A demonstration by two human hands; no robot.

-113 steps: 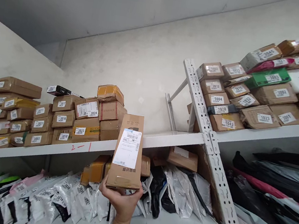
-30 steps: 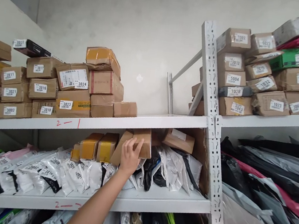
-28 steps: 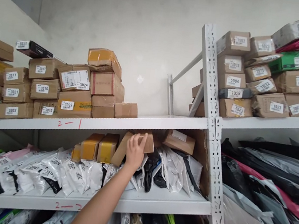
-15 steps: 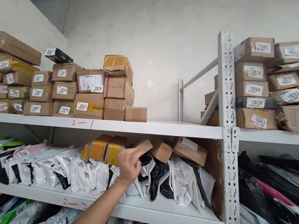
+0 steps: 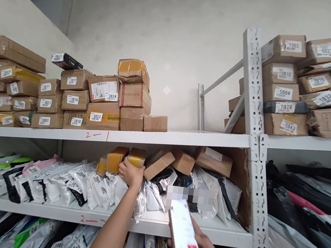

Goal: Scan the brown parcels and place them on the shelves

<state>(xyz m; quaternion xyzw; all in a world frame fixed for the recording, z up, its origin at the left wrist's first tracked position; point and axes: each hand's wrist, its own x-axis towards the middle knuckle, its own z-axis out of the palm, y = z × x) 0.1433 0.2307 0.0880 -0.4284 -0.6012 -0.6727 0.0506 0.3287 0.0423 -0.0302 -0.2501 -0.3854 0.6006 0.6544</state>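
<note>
My left hand [image 5: 131, 173] reaches up to the middle shelf. Its fingers wrap the left edge and front of a small cardboard box [image 5: 136, 157] with yellow tape, covering most of its lower part. Another yellow-taped box [image 5: 117, 159] sits just left of those fingers, and a tilted brown box [image 5: 159, 166] lies to the right. At the lower right my right hand [image 5: 203, 245] is closed around a smartphone [image 5: 183, 232], its lit screen facing me. White labelled mailing bags [image 5: 103, 193] stand in a row below the boxes.
A white metal shelf edge [image 5: 169, 138] runs above the middle tier, carrying stacked labelled cartons [image 5: 103, 116]. The perforated upright post [image 5: 254, 111] rises on the right. Beyond it are more stacked boxes [image 5: 286, 123] and, lower down, dark bags [image 5: 301, 203].
My left hand has shifted left and up slightly, from beside the yellow-taped box onto it. My right hand with the smartphone has come into view from below.
</note>
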